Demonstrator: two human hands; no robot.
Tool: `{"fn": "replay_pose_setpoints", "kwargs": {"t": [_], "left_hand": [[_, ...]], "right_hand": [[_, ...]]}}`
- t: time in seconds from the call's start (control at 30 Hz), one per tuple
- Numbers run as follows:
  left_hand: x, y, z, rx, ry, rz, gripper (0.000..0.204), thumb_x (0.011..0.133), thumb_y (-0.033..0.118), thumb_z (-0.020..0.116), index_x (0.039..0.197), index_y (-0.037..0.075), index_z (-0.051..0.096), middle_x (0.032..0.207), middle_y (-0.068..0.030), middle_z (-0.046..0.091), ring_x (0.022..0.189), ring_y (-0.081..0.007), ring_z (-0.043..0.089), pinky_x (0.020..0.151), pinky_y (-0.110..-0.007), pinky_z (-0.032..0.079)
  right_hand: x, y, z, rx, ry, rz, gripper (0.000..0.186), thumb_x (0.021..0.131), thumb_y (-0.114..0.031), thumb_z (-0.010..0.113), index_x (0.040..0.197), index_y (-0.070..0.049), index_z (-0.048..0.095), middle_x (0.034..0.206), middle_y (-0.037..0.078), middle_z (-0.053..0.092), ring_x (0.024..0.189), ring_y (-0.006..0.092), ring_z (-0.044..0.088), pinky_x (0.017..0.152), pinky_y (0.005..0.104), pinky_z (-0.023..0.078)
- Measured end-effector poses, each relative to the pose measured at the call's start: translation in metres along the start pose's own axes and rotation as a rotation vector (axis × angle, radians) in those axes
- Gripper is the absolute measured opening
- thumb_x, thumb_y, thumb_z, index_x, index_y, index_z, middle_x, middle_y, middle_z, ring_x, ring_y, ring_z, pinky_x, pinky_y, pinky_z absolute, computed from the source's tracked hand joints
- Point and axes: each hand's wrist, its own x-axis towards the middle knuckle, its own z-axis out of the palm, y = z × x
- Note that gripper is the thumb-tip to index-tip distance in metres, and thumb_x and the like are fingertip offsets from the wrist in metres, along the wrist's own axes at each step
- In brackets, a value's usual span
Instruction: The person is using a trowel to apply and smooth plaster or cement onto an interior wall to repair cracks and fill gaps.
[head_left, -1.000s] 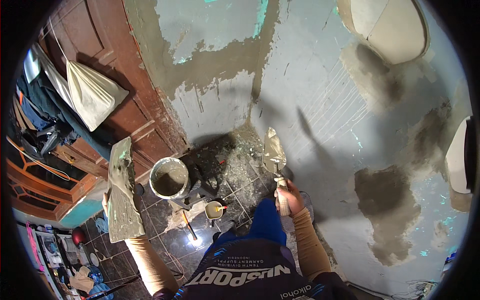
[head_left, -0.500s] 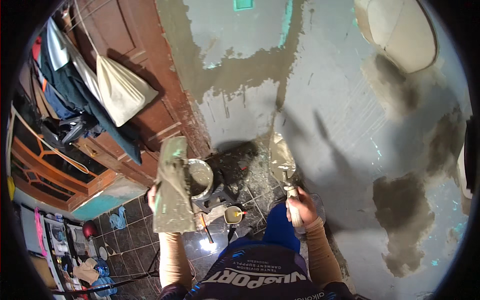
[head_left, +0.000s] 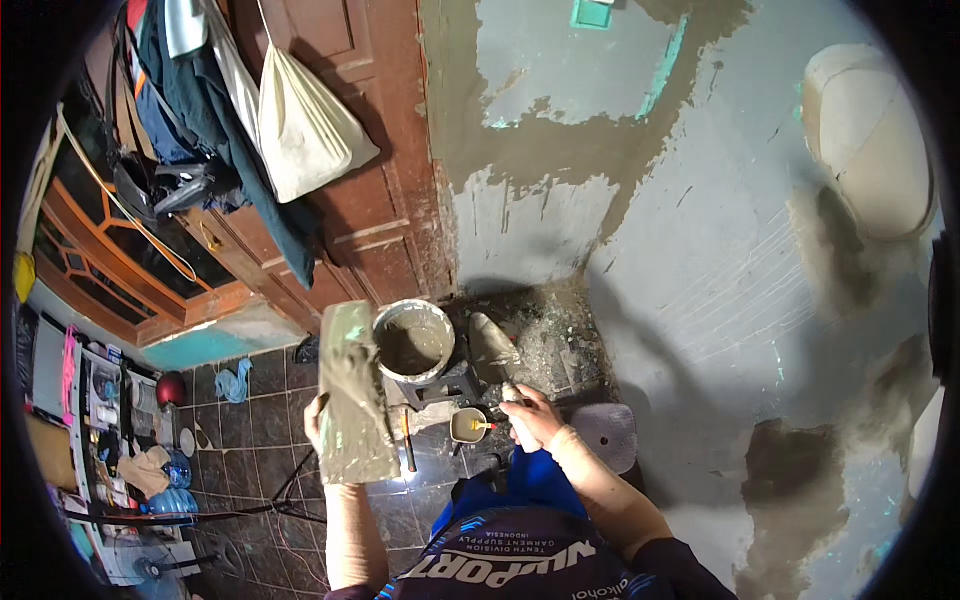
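Note:
My left hand (head_left: 314,421) grips the edge of a long flat plastering board (head_left: 357,440), its fingers partly hidden behind it. Wet grey mortar (head_left: 358,370) lies smeared along its upper face. In my right hand (head_left: 541,416) is a trowel (head_left: 493,342), held by its pale handle, with the mortar-marked blade pointing away from me over the floor. Between the board and the trowel stands a round bucket (head_left: 401,377) with grey mortar inside, on a dark stool (head_left: 455,384). The bucket's rim is smeared with mortar.
Below the bucket are a small tub (head_left: 456,434) with a brush and a hammer (head_left: 409,452). A patchily plastered wall (head_left: 690,270) rises at right; a brown door (head_left: 380,130) with a hanging white bag (head_left: 305,130) stands at left. Cluttered shelves (head_left: 95,440) line the far left.
My right hand has drawn the trowel leftward, away from the wall corner and toward the bucket. The board stays in my left hand, slightly lower. The view has shifted, showing more of the bucket.

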Motion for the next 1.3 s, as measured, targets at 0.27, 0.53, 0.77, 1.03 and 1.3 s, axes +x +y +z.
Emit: {"fn": "replay_pose_setpoints", "kwargs": {"t": [0.27, 0.53, 0.77, 1.03, 1.3], "left_hand": [[-0.034, 0.023, -0.05, 0.051, 0.018, 0.189, 0.053, 0.087, 0.042, 0.056, 0.121, 0.002, 0.056, 0.112, -0.0164, 0.064, 0.091, -0.0252, 0.066, 0.08, -0.037, 0.056], [-0.018, 0.001, -0.059, 0.031, 0.169, 0.143, 0.052, 0.085, 0.042, 0.059, 0.116, 0.0, 0.058, 0.102, -0.0157, 0.067, 0.082, -0.0275, 0.068, 0.074, -0.039, 0.058], [-0.033, -0.039, -0.073, 0.146, 0.337, 0.326, 0.034, 0.091, 0.032, 0.055, 0.115, 0.008, 0.059, 0.101, -0.0143, 0.066, 0.081, -0.0265, 0.067, 0.072, -0.039, 0.059], [-0.066, -0.072, -0.144, 0.397, 0.366, 0.527, 0.037, 0.093, 0.023, 0.054, 0.129, 0.014, 0.05, 0.116, -0.0119, 0.058, 0.091, -0.0249, 0.064, 0.076, -0.037, 0.058], [-0.078, -0.14, -0.177, 0.75, 0.316, 0.75, 0.047, 0.091, 0.029, 0.055, 0.136, 0.021, 0.041, 0.127, -0.0183, 0.051, 0.094, -0.0312, 0.064, 0.075, -0.04, 0.059]], "right_hand": [[0.057, 0.056, 0.003, 0.063, -0.083, 0.088, 0.055, 0.086, -0.028, 0.071, 0.13, -0.006, 0.047, 0.078, 0.007, 0.062, 0.05, 0.0151, 0.058, 0.041, 0.0311, 0.05], [0.2, 0.071, 0.045, -0.606, -0.085, 0.054, 0.048, 0.083, -0.034, 0.07, 0.12, -0.008, 0.056, 0.086, 0.015, 0.066, 0.073, 0.0225, 0.064, 0.064, 0.0373, 0.051], [0.289, 0.076, 0.099, -0.529, -0.053, 0.179, 0.034, 0.082, -0.03, 0.062, 0.106, -0.006, 0.062, 0.084, 0.015, 0.07, 0.07, 0.0282, 0.069, 0.066, 0.039, 0.054], [0.243, 0.113, 0.052, -0.412, 0.049, -0.151, 0.04, 0.083, -0.032, 0.066, 0.11, -0.004, 0.059, 0.093, 0.018, 0.07, 0.067, 0.0273, 0.07, 0.062, 0.0356, 0.059], [0.07, 0.292, -0.191, 0.484, 0.26, 0.307, 0.024, 0.089, -0.024, 0.065, 0.106, -0.01, 0.057, 0.079, 0.009, 0.061, 0.063, 0.0214, 0.062, 0.061, 0.0411, 0.057]]}}
